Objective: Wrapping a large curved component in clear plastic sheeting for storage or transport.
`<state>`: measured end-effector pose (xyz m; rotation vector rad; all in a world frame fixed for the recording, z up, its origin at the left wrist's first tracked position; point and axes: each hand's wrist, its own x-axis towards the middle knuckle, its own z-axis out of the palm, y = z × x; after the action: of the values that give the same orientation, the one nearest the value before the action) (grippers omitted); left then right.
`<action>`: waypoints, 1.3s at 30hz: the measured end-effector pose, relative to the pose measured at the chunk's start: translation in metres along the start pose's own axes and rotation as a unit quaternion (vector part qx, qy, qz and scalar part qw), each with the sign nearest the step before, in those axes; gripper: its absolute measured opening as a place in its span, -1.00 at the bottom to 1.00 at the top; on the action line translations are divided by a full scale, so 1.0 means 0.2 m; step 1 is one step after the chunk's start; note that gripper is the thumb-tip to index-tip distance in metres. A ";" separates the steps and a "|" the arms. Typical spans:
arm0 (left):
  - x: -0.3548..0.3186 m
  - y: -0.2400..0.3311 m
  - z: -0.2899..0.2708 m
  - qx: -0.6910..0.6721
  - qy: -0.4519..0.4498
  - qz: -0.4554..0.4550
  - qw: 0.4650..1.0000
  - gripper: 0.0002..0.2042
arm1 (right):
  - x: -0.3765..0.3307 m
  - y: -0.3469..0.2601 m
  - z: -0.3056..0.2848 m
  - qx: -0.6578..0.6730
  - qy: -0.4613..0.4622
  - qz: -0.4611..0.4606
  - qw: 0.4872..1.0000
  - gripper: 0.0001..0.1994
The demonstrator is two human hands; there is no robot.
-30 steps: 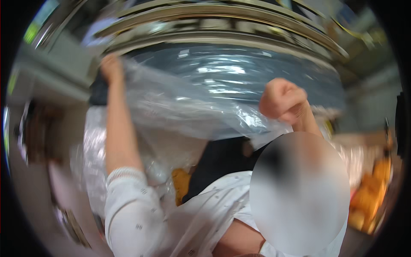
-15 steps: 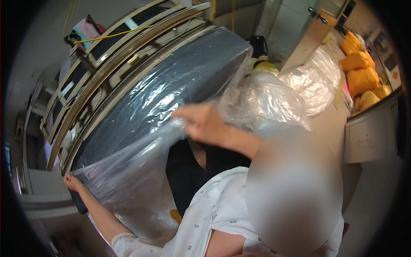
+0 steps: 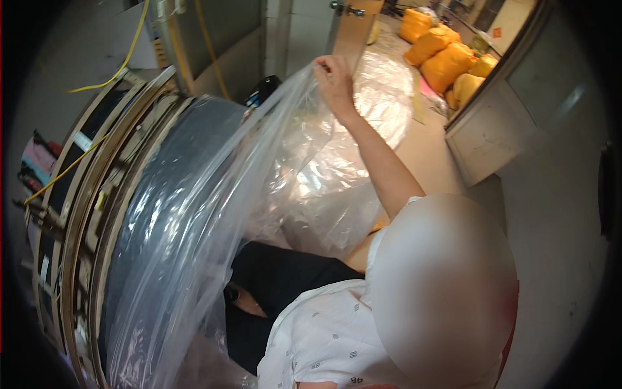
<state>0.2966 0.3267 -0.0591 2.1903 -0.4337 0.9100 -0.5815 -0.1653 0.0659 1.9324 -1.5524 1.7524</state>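
My right hand (image 3: pixel 334 81) is raised above the far end of the worktable, its fingers pinched on the edge of a clear plastic sheet (image 3: pixel 223 201). From that grip the sheet falls in long folds toward the lower left, across the dark blue-grey table surface (image 3: pixel 184 139), and hangs over the near side by my legs. More of the clear film (image 3: pixel 330 155) lies bunched and shiny beyond my right arm, down toward the floor. My left hand is out of view.
Left of the table runs a long machine frame (image 3: pixel 74 227) with rails and a yellow cord (image 3: pixel 68 168). Orange sacks (image 3: pixel 447 61) are piled beyond the doorway. A door with a handle (image 3: pixel 353 32) stands at the back, and a pale panel (image 3: pixel 489 136) at the right.
My right hand has moved up and away, lifting the sheet's edge into long folds. My view has swung right, and my left hand, formerly at the sheet's left edge, has left the picture.
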 end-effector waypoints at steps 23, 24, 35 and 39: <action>0.01 -0.28 -0.34 0.146 -0.022 -0.099 0.984 -0.64 | 0.20 -0.42 0.86 -0.048 -0.123 -0.122 0.984 -0.53; 0.00 -0.31 -0.38 0.165 -0.033 -0.082 0.982 -0.64 | 0.06 -0.35 0.90 0.001 -0.262 -0.111 0.959 -0.43; 0.06 -0.51 -0.58 0.344 -0.113 -0.110 0.926 -0.64 | 0.23 0.00 0.94 -0.135 -0.583 0.092 0.796 -0.15; 0.03 -0.60 -0.58 0.339 -0.101 -0.071 0.933 -0.66 | 0.03 0.32 1.08 -0.348 -0.389 0.112 0.845 -0.35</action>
<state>0.3091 0.4931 -0.0550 2.9172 -0.0399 0.8333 -0.4820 -0.3409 -0.0341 2.1514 -2.2713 0.2128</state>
